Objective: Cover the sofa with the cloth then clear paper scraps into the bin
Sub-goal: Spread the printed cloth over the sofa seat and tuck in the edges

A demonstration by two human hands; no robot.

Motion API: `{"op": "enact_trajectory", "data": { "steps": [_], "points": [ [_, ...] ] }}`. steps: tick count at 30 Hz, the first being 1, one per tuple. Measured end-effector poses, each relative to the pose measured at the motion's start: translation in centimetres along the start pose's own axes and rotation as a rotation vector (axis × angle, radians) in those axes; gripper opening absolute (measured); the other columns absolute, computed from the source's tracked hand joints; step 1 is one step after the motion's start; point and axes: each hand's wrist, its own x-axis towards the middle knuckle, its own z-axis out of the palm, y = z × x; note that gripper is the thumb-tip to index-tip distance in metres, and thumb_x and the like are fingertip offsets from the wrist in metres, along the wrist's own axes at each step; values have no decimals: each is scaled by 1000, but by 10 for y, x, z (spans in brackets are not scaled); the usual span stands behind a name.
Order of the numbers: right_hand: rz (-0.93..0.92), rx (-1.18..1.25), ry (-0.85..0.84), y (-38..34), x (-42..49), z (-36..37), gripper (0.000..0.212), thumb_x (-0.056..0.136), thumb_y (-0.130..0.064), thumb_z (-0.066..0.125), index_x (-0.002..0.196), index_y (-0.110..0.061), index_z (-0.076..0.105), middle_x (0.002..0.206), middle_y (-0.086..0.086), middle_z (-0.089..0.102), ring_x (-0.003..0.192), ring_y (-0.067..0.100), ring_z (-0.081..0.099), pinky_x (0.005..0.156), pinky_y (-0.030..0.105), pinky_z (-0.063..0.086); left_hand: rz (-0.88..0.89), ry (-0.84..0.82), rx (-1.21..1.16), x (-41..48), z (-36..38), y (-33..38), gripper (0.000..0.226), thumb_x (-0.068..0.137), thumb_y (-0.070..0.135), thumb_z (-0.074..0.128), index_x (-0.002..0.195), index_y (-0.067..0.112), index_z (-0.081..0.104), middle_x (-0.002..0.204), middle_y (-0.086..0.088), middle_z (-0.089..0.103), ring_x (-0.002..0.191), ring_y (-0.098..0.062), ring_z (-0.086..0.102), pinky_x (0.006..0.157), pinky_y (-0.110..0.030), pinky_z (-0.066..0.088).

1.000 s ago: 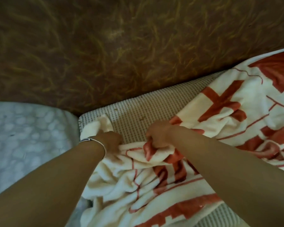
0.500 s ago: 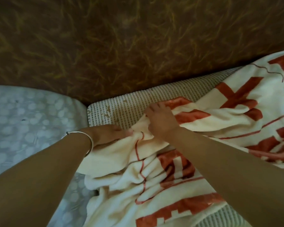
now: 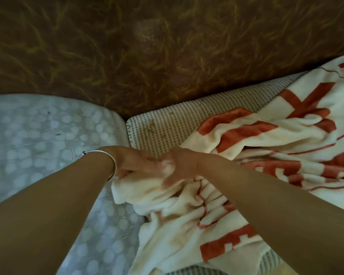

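Cream-red cloth (image 3: 187, 225) bunched on sofa (image 3: 167, 126) seat; left hand (image 3: 135, 163) and right hand (image 3: 180, 168), touching, both grasp its rumpled edge.

A cream-and-red cloth (image 3: 246, 139) lies on the grid-woven seat of the sofa (image 3: 167, 132), spreading from 3 to 6 o'clock; brown backrest (image 3: 167, 56) at 12.

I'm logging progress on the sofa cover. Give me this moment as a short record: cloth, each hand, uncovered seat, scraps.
cloth: cream with red pattern, bunched and wrinkled over the seat's right part
left hand: grips the cloth's left edge; bracelet on the wrist
right hand: grips the cloth right beside the left hand
uncovered seat: grid-weave cushion bare at the back left
paper scraps, bin: not in view
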Motion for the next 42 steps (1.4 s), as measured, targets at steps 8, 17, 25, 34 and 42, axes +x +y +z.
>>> {"op": "enact_trajectory", "data": {
  "steps": [8, 17, 25, 34, 42],
  "points": [
    [221, 368, 549, -13, 10, -6, 27, 94, -14, 45, 118, -8, 56, 114, 14, 61, 108, 29, 57, 83, 35, 43, 275, 139, -446, -3, -2, -15, 27, 90, 19, 59, 110, 2, 59, 76, -9, 69, 54, -13, 67, 50, -22, 55],
    [122, 830, 577, -27, -1, -3, 35, 87, -53, 52, 95, -19, 55, 105, 0, 51, 97, 18, 52, 82, 31, 43, 485, 4, -941, -2, -2, -15, 30, 95, 23, 45, 119, 8, 58, 105, -14, 64, 94, -25, 64, 75, -37, 59],
    [288, 954, 561, -28, 3, -9, 17, 93, -24, 47, 88, -12, 57, 84, 6, 59, 90, 26, 57, 75, 32, 48, 441, 472, -23, 20, 20, -15, 44, 82, 15, 68, 121, 11, 49, 108, -9, 60, 102, -26, 58, 92, -39, 50],
    [225, 1528, 589, -54, 16, -17, 24, 88, -30, 51, 103, -13, 60, 106, 17, 63, 101, 33, 60, 95, 48, 48, 395, 898, -354, 14, -1, -38, 24, 91, 14, 50, 111, 5, 58, 99, -15, 63, 92, -29, 60, 76, -33, 47],
    [162, 1214, 300, -110, 44, -10, 28, 96, -21, 44, 101, -5, 66, 95, 13, 67, 86, 27, 63, 83, 38, 54, 376, 315, -973, -5, -29, -75, 55, 86, 57, 49, 118, 14, 61, 113, -12, 68, 107, -27, 65, 99, -45, 49]
  ]
}}
